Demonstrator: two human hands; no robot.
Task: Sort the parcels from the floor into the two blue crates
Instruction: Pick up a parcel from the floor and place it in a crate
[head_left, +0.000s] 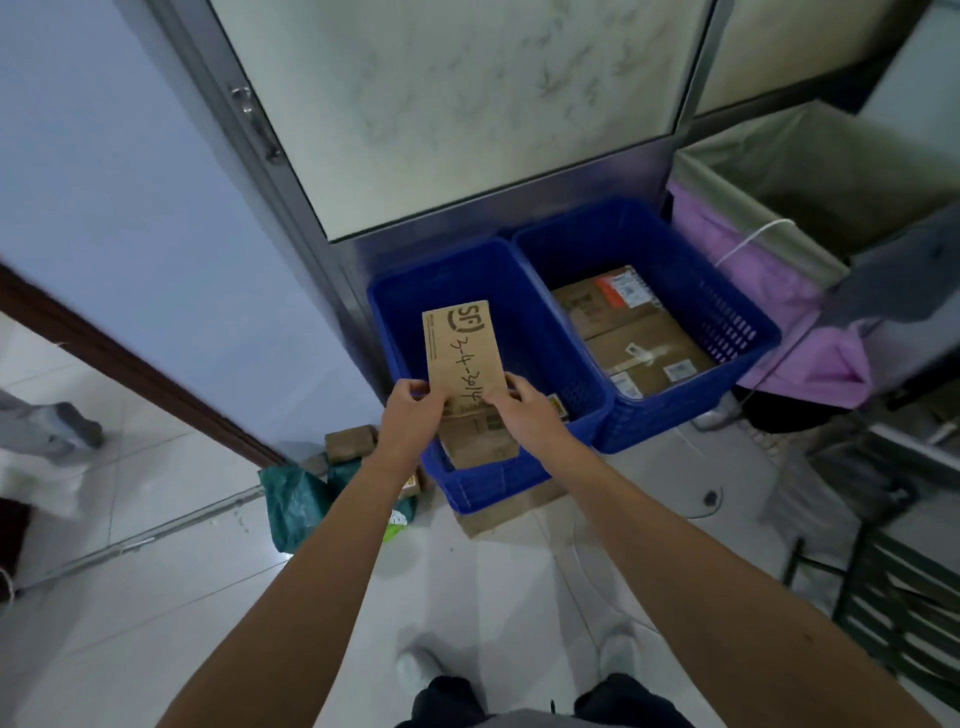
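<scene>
Brown kraft paper is filling both hands: the left hand (413, 410) and the right hand (519, 408) are each pinching a near corner of a flat envelope (460, 353), fingers curled onto its edges. The envelope is hanging over the left blue crate (395, 317), not yet let go. Its long axis is running away from the person, with the printed logo end pointing toward the frosted panel (467, 130) behind the crates and the handwritten face tilting up to the camera. Beneath it, a cardboard parcel (478, 441) is already lying in that crate. The right blue crate (727, 317), touching the left one, is holding several labelled boxes (644, 343). On the floor to the left of the crates, a green bag (296, 499) and a small brown packet (350, 441) are lying unsorted, so I am judging the sorting to be well underway but unfinished.
</scene>
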